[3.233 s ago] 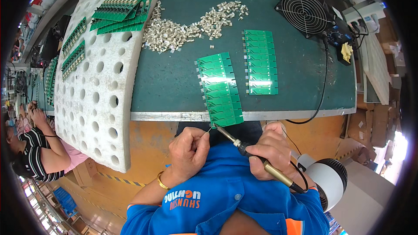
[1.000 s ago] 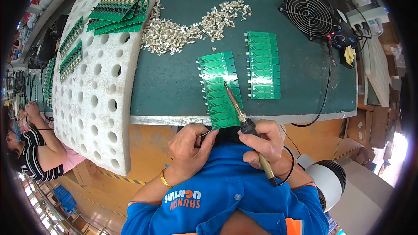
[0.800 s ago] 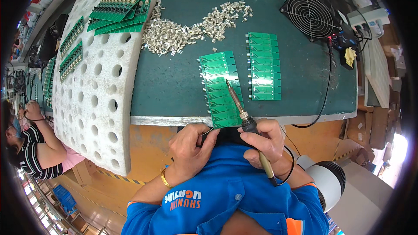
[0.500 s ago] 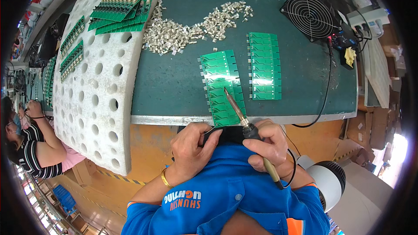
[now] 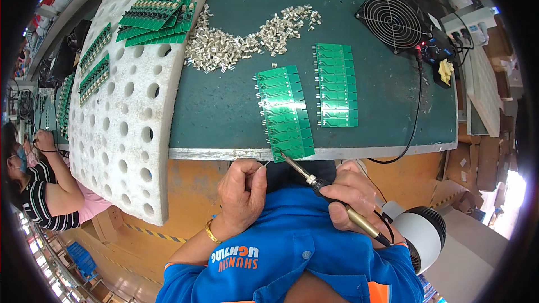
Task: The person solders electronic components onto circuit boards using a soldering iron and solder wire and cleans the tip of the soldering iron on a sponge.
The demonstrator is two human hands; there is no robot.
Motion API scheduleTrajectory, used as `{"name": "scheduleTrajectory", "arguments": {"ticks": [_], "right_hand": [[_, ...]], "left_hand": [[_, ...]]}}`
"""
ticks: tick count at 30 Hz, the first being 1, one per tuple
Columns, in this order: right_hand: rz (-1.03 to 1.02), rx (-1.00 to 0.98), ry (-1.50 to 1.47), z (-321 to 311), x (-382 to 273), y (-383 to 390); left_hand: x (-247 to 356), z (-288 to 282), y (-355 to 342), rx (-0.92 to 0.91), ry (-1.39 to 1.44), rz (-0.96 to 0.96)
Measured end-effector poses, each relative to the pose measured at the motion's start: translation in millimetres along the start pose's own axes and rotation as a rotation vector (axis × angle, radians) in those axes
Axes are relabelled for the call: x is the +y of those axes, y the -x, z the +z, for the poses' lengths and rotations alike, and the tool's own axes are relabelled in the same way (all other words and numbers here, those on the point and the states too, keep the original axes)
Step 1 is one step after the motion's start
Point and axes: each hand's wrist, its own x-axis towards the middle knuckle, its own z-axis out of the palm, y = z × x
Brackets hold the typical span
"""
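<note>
My right hand (image 5: 352,195) grips a soldering iron (image 5: 301,171) by its handle. Its tip meets the near end of a green circuit board panel (image 5: 283,109), close to the left edge with its row of pins. That panel lies slightly tilted and juts over the table's front edge. My left hand (image 5: 242,192) pinches a thin strand, apparently solder wire (image 5: 266,164), whose end points at the same near-left corner. Just to the right lies a second green panel (image 5: 336,87), also with pins along its left side.
Small pale connectors (image 5: 222,47) lie heaped at the back. A perforated white foam slab (image 5: 132,118) on the left carries stacked panels (image 5: 154,17). At back right stand a black fan (image 5: 393,19) and a yellow sponge (image 5: 446,71); the iron's cord (image 5: 416,118) crosses the table edge. A person (image 5: 53,188) sits far left.
The iron's tip has come down from the middle of the panel to its near-left end. My left hand has shifted slightly left, its wire now by that corner.
</note>
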Motion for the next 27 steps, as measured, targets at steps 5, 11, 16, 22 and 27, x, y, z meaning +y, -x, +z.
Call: {"name": "scheduleTrajectory", "arguments": {"ticks": [5,11,16,22,27], "right_hand": [[0.002,0.013,0.016,3.1,0.8,0.5],[0.021,0.025,0.018,7.1,0.0,-0.5],[0.021,0.035,0.018,8.7,0.5,-0.7],[0.030,0.032,0.018,8.0,1.0,-1.2],[0.030,0.015,0.020,6.8,-0.1,-2.8]], "left_hand": [[-0.5,0.0,1.3,-0.009,-0.010,0.004],[-0.4,0.6,1.5,0.001,0.001,0.002],[1.1,1.1,0.0,0.002,-0.010,0.009],[0.8,1.0,-0.8,-0.006,-0.022,0.019],[2.5,1.1,-2.2,-0.011,-0.009,0.011]]}}
